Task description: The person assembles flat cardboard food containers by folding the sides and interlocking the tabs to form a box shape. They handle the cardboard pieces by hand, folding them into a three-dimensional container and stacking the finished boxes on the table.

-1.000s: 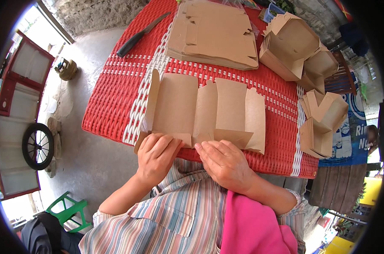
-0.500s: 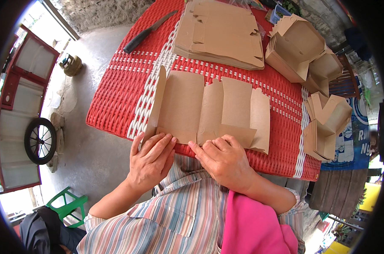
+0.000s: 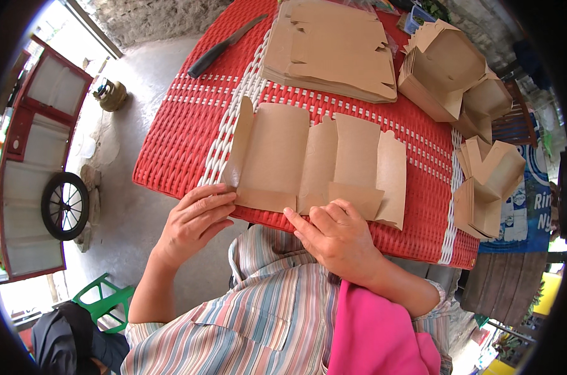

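Note:
A brown cardboard box blank [image 3: 274, 150] lies partly folded near the table's front edge, its left side flap standing up and its near flaps bent upward. My left hand [image 3: 196, 219] is at its near left corner, fingers pressed together and pinching the cardboard there. At the middle of the near edge, my right hand [image 3: 339, 240] grips the blank with curled fingers, the index finger stretched along the fold. The thumb of that hand is mostly hidden. Beyond the blank lies a stack of flat cardboard blanks [image 3: 333, 53].
The red and white woven table [image 3: 177, 140] carries a black-handled knife [image 3: 224, 47] at the far left. Nested folded boxes [image 3: 442, 75] stand at the far right, and another open box [image 3: 486, 187] sits at the right edge. A green stool [image 3: 105, 303] stands on the floor at left.
My left hand has slid left along the near edge to the blank's left corner. My right hand keeps its place on the near edge. The view has shifted slightly.

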The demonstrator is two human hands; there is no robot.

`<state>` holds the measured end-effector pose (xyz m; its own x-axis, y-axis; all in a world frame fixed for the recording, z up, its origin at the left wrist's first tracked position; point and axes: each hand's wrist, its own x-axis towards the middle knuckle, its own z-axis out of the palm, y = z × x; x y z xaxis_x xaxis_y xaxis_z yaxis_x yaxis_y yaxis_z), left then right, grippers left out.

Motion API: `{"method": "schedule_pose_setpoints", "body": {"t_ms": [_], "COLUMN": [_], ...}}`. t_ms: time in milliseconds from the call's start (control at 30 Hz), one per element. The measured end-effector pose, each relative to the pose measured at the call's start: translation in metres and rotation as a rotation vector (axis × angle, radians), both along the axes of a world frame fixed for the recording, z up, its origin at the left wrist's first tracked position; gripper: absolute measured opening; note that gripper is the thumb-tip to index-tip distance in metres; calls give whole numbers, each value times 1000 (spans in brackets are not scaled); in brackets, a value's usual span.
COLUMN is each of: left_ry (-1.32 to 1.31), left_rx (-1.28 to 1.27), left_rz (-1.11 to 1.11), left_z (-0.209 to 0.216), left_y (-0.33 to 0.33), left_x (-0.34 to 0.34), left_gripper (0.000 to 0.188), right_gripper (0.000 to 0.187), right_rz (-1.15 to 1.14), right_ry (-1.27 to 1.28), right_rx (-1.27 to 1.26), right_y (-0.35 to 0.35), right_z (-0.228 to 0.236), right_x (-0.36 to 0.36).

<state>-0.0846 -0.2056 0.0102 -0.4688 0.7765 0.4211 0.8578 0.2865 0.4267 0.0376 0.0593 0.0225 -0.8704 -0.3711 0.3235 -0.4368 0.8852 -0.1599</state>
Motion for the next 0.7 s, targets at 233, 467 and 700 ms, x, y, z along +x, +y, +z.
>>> {"method": "schedule_pose_setpoints", "body": {"t_ms": [233,467,700], "left_ry": [-189,-318,157], "left_rx": [177,165,100], "left_rz": [131,443,638], "left_z": [-9,-5,-10], "left_y": [4,28,46], "left_x": [-10,-3,3], "left_gripper": [23,24,27], "right_gripper": [40,39,40], "right_rz": [-2,-7,-9], "right_ry": [-13,-28,-21], "right_rx": [-38,-27,-41], "right_y": [0,0,1], "right_z": [3,4,4], "right_x": [-2,-2,-3]}}
